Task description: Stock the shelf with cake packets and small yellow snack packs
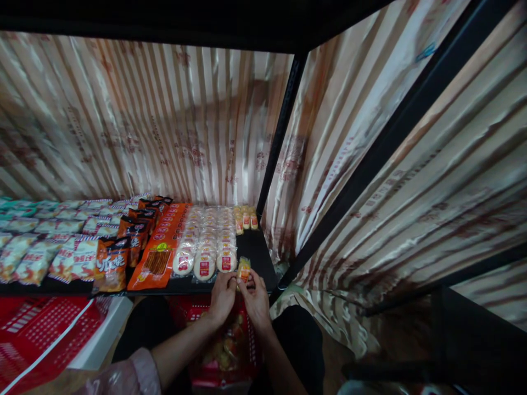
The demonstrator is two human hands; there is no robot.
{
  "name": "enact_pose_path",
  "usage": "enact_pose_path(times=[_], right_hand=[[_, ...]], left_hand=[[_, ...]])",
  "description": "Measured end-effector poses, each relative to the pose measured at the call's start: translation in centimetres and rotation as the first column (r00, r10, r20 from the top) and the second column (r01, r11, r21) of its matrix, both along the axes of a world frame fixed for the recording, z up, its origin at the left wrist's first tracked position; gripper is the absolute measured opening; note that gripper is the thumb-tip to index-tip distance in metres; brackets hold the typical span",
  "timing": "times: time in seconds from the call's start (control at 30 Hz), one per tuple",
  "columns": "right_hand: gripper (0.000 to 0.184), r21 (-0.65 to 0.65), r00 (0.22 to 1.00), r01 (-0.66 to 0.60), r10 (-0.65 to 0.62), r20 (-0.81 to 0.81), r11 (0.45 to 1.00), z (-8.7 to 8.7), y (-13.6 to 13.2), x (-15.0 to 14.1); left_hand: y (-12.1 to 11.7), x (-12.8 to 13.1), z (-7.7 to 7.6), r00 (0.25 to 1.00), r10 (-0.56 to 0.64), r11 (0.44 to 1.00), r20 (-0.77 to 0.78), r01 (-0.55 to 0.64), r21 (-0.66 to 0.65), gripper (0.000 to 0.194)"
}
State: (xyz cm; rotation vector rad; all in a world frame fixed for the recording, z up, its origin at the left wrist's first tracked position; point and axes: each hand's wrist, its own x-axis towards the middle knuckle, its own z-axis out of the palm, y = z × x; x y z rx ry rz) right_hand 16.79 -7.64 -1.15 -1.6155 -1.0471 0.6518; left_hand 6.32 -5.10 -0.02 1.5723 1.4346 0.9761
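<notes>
My left hand (222,296) and my right hand (256,299) meet at the front edge of a black shelf (257,252). Both pinch one small yellow-and-red snack packet (244,269), which stands upright on the shelf edge. Just left of it lie rows of round white cakes in clear wrappers (206,241). A few similar yellow packets (246,218) stand at the back of the shelf. Below my hands a red basket (224,345) holds more yellow packets.
Long orange packets (160,249), dark orange bags (123,247) and pale snack bags (45,241) fill the shelf to the left. Striped cloth (164,126) hangs behind. Black frame posts (282,129) stand at the right. A red-and-white box (49,334) sits lower left.
</notes>
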Motion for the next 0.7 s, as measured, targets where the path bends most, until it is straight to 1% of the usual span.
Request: enact_pose_path(times=[0.07,0.17,0.33,0.43,0.6,0.7], right_hand=[[0.048,0.015,1.0,0.004,-0.004,0.019,1.0,0.0,0.6,0.2],[0.047,0.033,0.999,0.015,-0.016,0.052,0.999,0.2,1.3,0.4],[0.047,0.044,0.994,0.039,-0.044,0.098,0.998,0.7,2.7,0.8],[0.048,0.051,0.988,0.074,-0.08,0.131,0.996,0.8,4.0,1.2],[0.05,0.05,0.957,0.132,-0.14,0.253,0.99,-0.2,6.5,2.1],[0.049,0.053,0.944,0.158,-0.166,0.285,0.986,-1.1,7.9,2.5]], left_hand=[[0.6,0.3,0.4,1.0,-0.01,1.0,-0.007,0.01,-0.03,0.027],[1.4,0.7,0.9,1.0,-0.015,0.998,0.021,0.016,-0.062,0.027],[2.4,1.5,1.8,0.998,-0.007,0.996,0.059,0.012,-0.09,0.027],[3.3,2.2,2.1,0.998,-0.016,0.995,0.059,0.022,-0.1,0.029],[5.0,3.7,2.7,0.999,-0.042,0.992,-0.004,0.041,-0.119,0.033],[6.1,4.6,3.0,0.995,-0.08,0.988,-0.055,0.072,-0.133,0.033]])
